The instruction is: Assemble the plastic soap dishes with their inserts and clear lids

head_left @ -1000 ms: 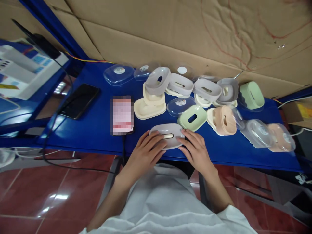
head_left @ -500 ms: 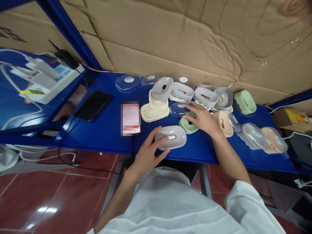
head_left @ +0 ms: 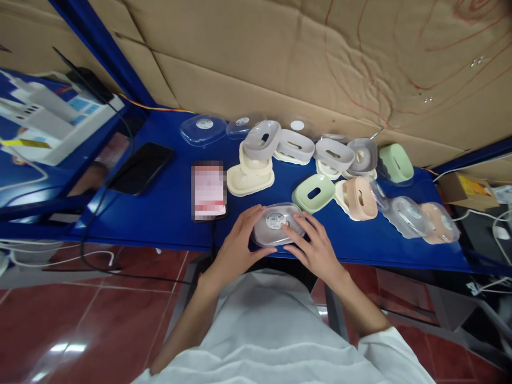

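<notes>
A grey soap dish (head_left: pixel 266 238) sits near the front edge of the blue table, with a clear lid (head_left: pixel 276 212) bearing a round white label over it. My left hand (head_left: pixel 240 248) grips the left end, fingers at the back and thumb at the front. From the right, my right hand (head_left: pixel 316 245) holds the lid's right side, one fingertip on its top. Whether the lid is fully seated I cannot tell. Just behind lies a green soap dish tray (head_left: pixel 314 192) with a slot, touched by neither hand.
Cream bases (head_left: pixel 250 184), grey trays (head_left: pixel 296 146) and a peach tray (head_left: pixel 362 200) stand behind. Lidded dishes (head_left: pixel 410 216) lie at the right, clear lids (head_left: pixel 203 129) at the back. A lit phone (head_left: pixel 208 189), a dark phone (head_left: pixel 142 168) and a power strip (head_left: pixel 80 122) are leftward.
My right hand has brought the clear lid from behind the green tray onto the grey soap dish. The left hand stays at the dish's left end, its fingers now at the lid's edge.
</notes>
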`<action>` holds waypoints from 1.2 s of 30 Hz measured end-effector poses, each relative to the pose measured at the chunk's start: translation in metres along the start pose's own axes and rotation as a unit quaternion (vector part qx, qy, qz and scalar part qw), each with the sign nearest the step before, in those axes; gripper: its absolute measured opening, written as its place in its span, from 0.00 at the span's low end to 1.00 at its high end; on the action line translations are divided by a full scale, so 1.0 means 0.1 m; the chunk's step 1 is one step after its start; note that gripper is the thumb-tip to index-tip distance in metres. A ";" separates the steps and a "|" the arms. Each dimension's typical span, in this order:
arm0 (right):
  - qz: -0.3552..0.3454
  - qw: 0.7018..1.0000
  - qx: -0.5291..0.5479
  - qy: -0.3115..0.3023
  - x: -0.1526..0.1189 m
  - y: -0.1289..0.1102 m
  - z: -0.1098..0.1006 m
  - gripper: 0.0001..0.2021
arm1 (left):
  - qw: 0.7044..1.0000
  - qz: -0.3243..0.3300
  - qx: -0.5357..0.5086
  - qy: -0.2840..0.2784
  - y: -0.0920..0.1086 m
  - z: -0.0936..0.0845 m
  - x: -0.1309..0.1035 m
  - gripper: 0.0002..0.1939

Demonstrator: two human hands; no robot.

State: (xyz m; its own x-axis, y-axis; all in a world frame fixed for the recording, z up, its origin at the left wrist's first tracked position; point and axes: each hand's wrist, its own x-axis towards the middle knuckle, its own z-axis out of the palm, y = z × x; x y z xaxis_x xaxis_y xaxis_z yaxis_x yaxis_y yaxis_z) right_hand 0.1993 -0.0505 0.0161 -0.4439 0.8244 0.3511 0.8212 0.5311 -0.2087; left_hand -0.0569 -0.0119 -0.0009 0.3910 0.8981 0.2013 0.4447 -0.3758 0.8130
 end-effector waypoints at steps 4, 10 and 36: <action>-0.005 1.000 0.017 0.013 -0.02 0.12 -0.01 0.31 | 0.998 0.019 0.052 -0.024 0.04 -0.01 0.00 0.42; 0.014 0.998 -0.004 0.059 -0.12 0.01 0.05 0.41 | 0.994 0.057 0.096 -0.007 0.01 0.07 -0.03 0.43; -0.104 0.994 0.030 0.000 0.99 0.12 -0.32 0.26 | 0.877 -0.116 0.309 0.348 -0.56 -1.25 -0.53 0.38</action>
State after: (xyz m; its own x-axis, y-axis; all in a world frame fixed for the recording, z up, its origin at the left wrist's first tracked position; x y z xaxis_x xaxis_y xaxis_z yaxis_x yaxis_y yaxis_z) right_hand 0.1766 0.0309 0.0777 -0.6018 0.6956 0.3925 0.6890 0.7007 -0.1853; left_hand -0.2035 -0.0093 0.0110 -0.2593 0.8075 0.5298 0.8833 -0.0236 0.4682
